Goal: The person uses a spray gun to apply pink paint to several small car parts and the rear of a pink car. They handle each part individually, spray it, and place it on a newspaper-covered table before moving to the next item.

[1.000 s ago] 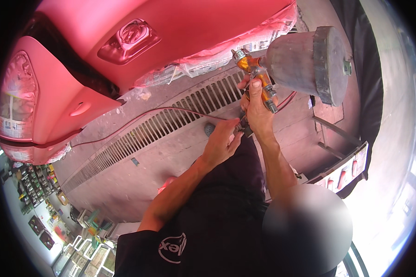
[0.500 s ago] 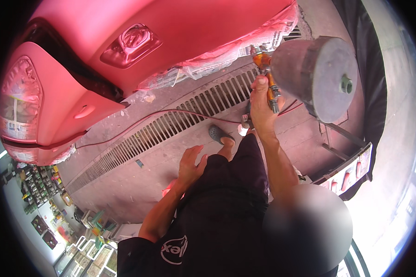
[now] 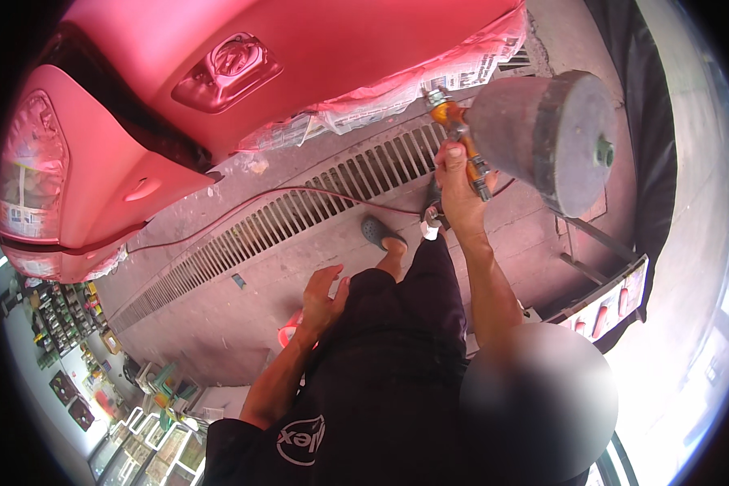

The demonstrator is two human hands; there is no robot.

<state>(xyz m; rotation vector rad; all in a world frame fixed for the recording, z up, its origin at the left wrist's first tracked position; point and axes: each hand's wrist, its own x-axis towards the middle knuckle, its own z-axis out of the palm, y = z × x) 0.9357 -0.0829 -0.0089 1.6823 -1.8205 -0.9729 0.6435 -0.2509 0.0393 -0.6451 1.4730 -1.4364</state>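
Observation:
My right hand (image 3: 462, 190) is wrapped round the handle of a paint spray gun (image 3: 459, 125), whose body is orange and silver. On the gun sits a large grey paint cup (image 3: 522, 134), tilted so that its round lid faces right. The gun's nozzle end points toward the red car body panel (image 3: 324, 57), some way off from it. Held low near my waist, my left hand (image 3: 326, 300) is empty, with its fingers apart and slightly curled. A thin red air hose (image 3: 300, 190) runs across the floor; where it joins the gun is hidden behind my right hand.
Newspaper and plastic masking (image 3: 429, 93) hang along the panel's lower edge. A tail light (image 3: 36, 174) is masked too. A floor drain grate (image 3: 300, 219) runs under the car. A metal-legged stand (image 3: 599, 259) is at right, a dark curtain (image 3: 652, 154) beyond it. Shelves (image 3: 65, 324) stand at left.
The spray gun and my right hand have shifted slightly left and tipped a little. My left hand has dropped slightly and moved left. The whole view has turned a little.

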